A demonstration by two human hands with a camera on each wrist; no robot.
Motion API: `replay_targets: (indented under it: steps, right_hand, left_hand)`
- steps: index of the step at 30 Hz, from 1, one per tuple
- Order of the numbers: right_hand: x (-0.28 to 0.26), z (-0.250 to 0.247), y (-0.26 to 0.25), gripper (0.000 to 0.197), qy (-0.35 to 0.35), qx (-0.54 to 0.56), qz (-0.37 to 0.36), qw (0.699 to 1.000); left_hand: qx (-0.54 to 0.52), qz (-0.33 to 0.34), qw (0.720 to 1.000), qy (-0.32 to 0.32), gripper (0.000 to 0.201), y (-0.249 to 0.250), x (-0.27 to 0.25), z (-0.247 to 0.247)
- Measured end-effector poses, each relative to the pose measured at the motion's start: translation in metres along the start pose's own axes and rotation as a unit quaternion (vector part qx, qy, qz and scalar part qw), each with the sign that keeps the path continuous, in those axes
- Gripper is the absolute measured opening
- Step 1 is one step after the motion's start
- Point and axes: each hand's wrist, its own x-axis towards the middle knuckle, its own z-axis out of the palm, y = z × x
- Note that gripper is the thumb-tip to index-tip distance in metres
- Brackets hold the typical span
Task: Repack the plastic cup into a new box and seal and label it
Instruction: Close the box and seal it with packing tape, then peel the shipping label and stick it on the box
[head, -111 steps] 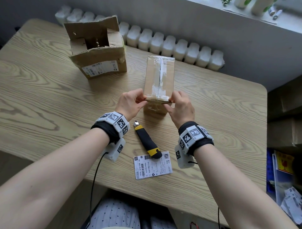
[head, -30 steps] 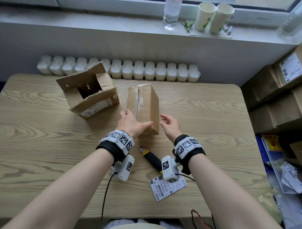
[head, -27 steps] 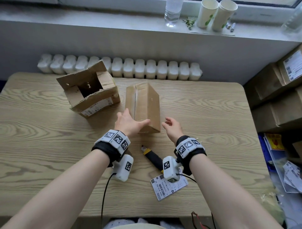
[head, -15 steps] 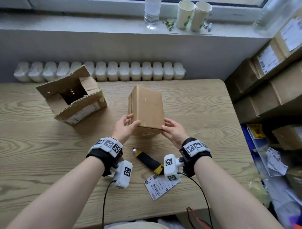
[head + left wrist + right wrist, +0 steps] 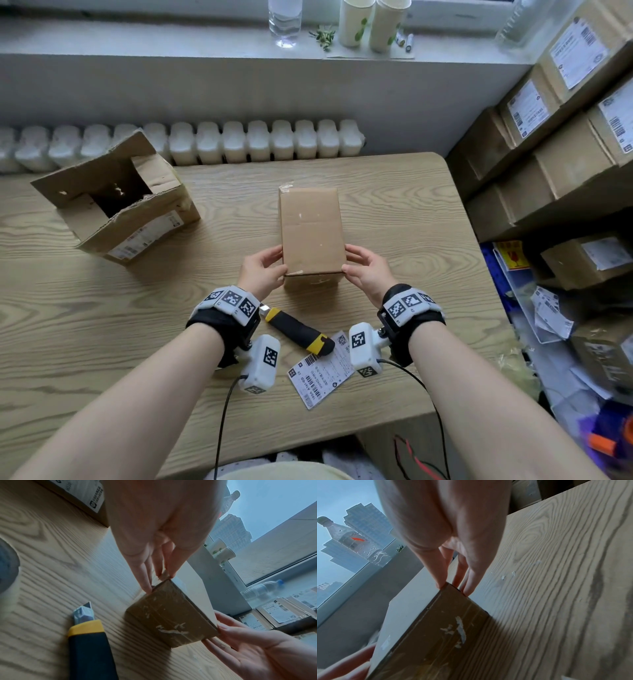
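A closed brown cardboard box lies lengthwise in the middle of the wooden table, plain face up. My left hand pinches its near left corner, thumb on top and fingers down the side. My right hand pinches the near right corner the same way. The left wrist view shows the box's taped near end between my left hand and right hand. In the right wrist view my right hand sits on the box corner. No plastic cup is in sight.
A yellow-and-black utility knife, blade out, lies just behind my wrists, beside a printed shipping label. A torn open box stands at the back left. Stacked cartons line the right side; a bottle and paper cups stand on the windowsill.
The box has been turned from tilted on its edge to lying with a plain broad face up. Both hands now hold its near corners. My view has swung to the right.
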Motion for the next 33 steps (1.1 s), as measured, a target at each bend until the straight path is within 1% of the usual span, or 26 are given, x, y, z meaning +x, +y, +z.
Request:
replay_targets:
  steps: [5,8,11,13,15,16,18,20,21,24,27,30,32,33]
  right_hand:
    - [-0.001,0.002,0.001,0.049,0.018,-0.028,-0.011,0.999]
    - [-0.002,0.006,-0.001,0.048,0.026,-0.049,-0.023,0.998]
    - [-0.002,0.008,-0.003,0.045,0.041,-0.117,-0.03,0.992]
    - [-0.005,0.008,-0.004,0.04,0.049,-0.179,-0.038,0.982]
    - [-0.012,0.003,-0.006,0.035,0.049,-0.265,-0.052,0.961]
    - [-0.017,0.0,-0.007,0.032,0.045,-0.314,-0.061,0.946]
    - [-0.03,-0.005,-0.008,0.03,0.034,-0.406,-0.077,0.91]
    - [-0.044,-0.01,-0.007,0.031,0.015,-0.475,-0.098,0.875]
    - [-0.051,-0.012,-0.005,0.032,0.005,-0.503,-0.11,0.857]
    - [-0.07,-0.019,0.006,0.034,-0.034,-0.571,-0.138,0.808]
    - [-0.087,-0.026,0.026,0.034,-0.072,-0.613,-0.141,0.774]
    - [-0.097,-0.031,0.049,0.034,-0.099,-0.637,-0.145,0.751]
    - [-0.1,-0.034,0.065,0.034,-0.112,-0.642,-0.145,0.744]
    - [-0.101,-0.036,0.072,0.034,-0.121,-0.64,-0.141,0.746]
  left_hand:
    - [0.022,0.016,1.0,0.008,0.051,-0.004,0.001,-0.001]
    - [0.067,0.035,0.997,0.01,0.052,-0.003,0.005,-0.003]
    - [0.124,0.062,0.99,0.018,0.05,-0.002,0.004,-0.005]
    - [0.163,0.081,0.983,0.027,0.046,-0.001,-0.001,-0.006]
    - [0.225,0.114,0.967,0.034,0.04,0.0,-0.011,-0.005]
    - [0.261,0.131,0.956,0.034,0.038,0.001,-0.017,-0.004]
    - [0.344,0.178,0.921,0.036,0.034,0.0,-0.032,-0.001]
    - [0.412,0.218,0.884,0.034,0.033,-0.003,-0.046,0.002]
    - [0.43,0.228,0.873,0.031,0.032,-0.006,-0.053,0.003]
    - [0.458,0.23,0.858,0.029,0.028,-0.023,-0.077,0.008]
    - [0.479,0.219,0.85,0.025,0.026,-0.046,-0.099,0.014]
    - [0.5,0.181,0.846,0.031,0.026,-0.069,-0.116,0.019]
    - [0.515,0.154,0.843,0.022,0.028,-0.086,-0.125,0.023]
    - [0.521,0.142,0.841,0.014,0.029,-0.095,-0.128,0.025]
